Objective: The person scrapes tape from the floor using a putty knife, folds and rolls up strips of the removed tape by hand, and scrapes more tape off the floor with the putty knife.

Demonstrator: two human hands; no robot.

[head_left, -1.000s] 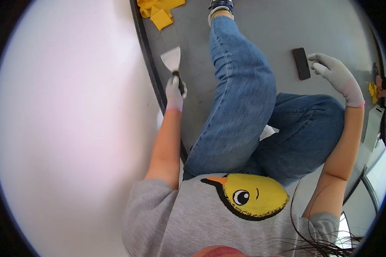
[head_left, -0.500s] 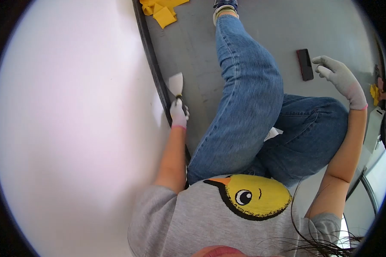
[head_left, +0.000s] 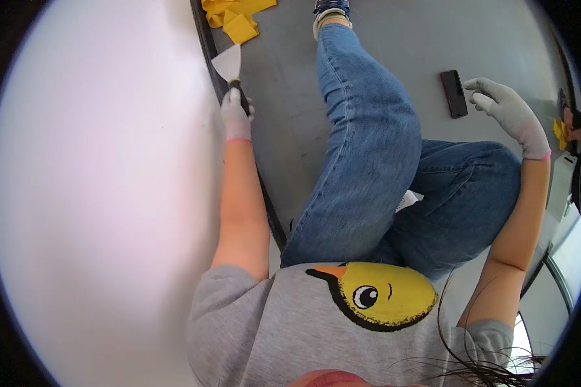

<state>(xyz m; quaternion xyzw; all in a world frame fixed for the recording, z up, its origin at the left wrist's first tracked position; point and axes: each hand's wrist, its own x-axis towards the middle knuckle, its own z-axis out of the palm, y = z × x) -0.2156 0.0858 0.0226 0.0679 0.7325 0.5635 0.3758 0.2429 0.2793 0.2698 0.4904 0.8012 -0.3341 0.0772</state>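
Head view: the scraper (head_left: 232,72) sits higher in the frame than half a second ago, when it was over the grey floor (head_left: 290,84) just right of the dark strip (head_left: 269,205). Its blade now overlaps that strip at upper left, beside the white wall (head_left: 110,193), so the edge, rather than the open floor, appears to be where the tool is being used. Whether the blade presses on the strip, I cannot tell. The yellow cloth (head_left: 241,27) lies just above the blade, near the top edge.

The left hand (head_left: 237,116), gloved, is closed round the scraper's dark handle, thumb laid along it, blade pointing towards the upper left. Its arm reaches nearly straight up the frame, alongside the wall, the elbow only slightly bent if at all.

The right hand (head_left: 507,115), also gloved, is at upper right, fingers loosely bent, thumb apart from them, holding nothing visible. Its fingertips are just beside the phone (head_left: 454,94) on the floor; that arm is bent, its forearm rising past the knee.
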